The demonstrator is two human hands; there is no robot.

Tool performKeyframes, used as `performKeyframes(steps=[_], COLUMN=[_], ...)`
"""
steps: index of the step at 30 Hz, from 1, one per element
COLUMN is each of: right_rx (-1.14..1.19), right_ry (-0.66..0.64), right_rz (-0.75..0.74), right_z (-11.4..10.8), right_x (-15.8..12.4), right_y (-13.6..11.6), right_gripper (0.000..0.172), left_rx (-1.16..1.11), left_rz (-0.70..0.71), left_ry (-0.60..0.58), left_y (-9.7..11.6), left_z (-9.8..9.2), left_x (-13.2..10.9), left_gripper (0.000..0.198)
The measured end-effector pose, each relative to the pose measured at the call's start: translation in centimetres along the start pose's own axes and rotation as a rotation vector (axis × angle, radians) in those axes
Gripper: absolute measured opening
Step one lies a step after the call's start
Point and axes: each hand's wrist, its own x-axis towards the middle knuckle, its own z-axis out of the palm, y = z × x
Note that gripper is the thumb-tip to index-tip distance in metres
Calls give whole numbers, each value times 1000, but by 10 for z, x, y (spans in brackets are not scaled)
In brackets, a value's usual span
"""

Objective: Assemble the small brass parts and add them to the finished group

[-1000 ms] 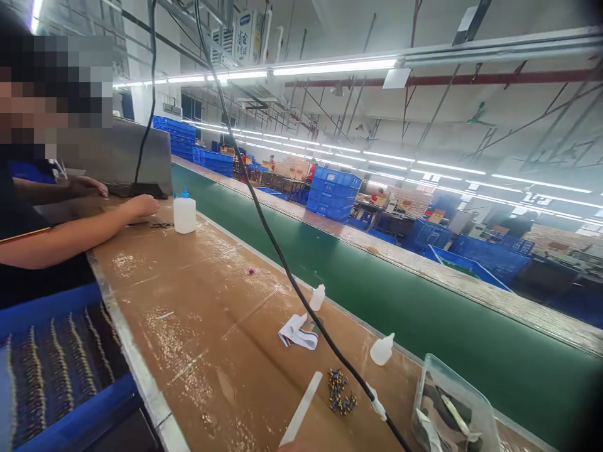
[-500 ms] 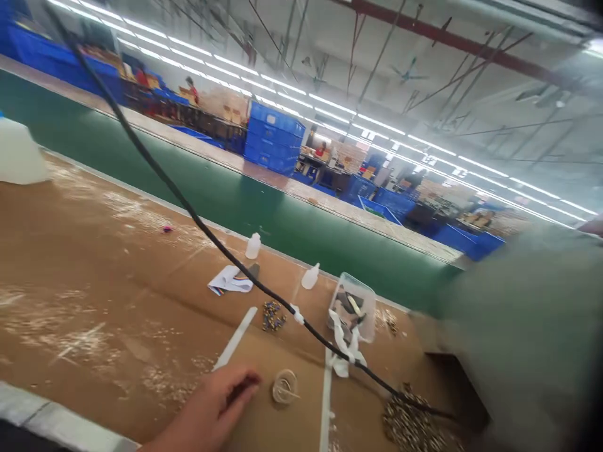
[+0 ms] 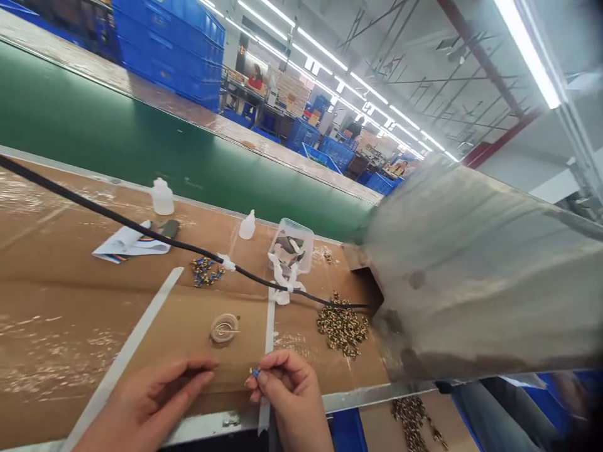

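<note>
Between the thumb and fingers of my right hand (image 3: pixel 294 392) is a small blue and brass-coloured fitting (image 3: pixel 254 372). My left hand (image 3: pixel 155 389) is just left of it, thumb and fingers apart with a gap between them and nothing held. Beyond both hands, a small round clear dish (image 3: pixel 225 329) with a thin stick across it rests on the brown board. Farther back lies a small pile of blue and brass fittings (image 3: pixel 206 272). A larger heap of brass-coloured fittings (image 3: pixel 343 326) is to the right of my right hand.
A black cable (image 3: pixel 259 278) crosses above the table. Behind it stand a clear plastic box (image 3: pixel 301 251) of scraps, two white bottles (image 3: pixel 162 198) and a folded cloth (image 3: pixel 132 243). A large metal housing (image 3: pixel 480 276) bounds the right; a green conveyor belt (image 3: pixel 198 150) runs along the back.
The view has swung right and steadied. My right hand now shows over the table, pinching a fitting. My left hand appears farther left in view, still with its fingers apart.
</note>
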Motion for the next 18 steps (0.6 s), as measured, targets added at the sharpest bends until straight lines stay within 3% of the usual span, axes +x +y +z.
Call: performKeyframes(steps=[3, 6, 13, 16, 18], right_rx=[-5, -83, -300, -288, -255], right_ry=[-63, -76, 32, 31, 28], right_rz=[45, 27, -200, -189, -158], right_z=[16, 21, 31, 36, 37], right_x=[6, 6, -3, -4, -2], right_y=[4, 5, 22, 28, 28], right_gripper=[28, 29, 21, 19, 21], left_rx=[-89, -150, -638, -718, -680], left_rz=[7, -47, -470, -561, -515], left_ry=[-47, -90, -285, -249, -190], left_y=[15, 16, 18, 23, 24], left_z=[-3, -4, 3, 3, 2], left_x=[2, 0, 2, 4, 4], left_gripper=[21, 23, 38, 39, 34])
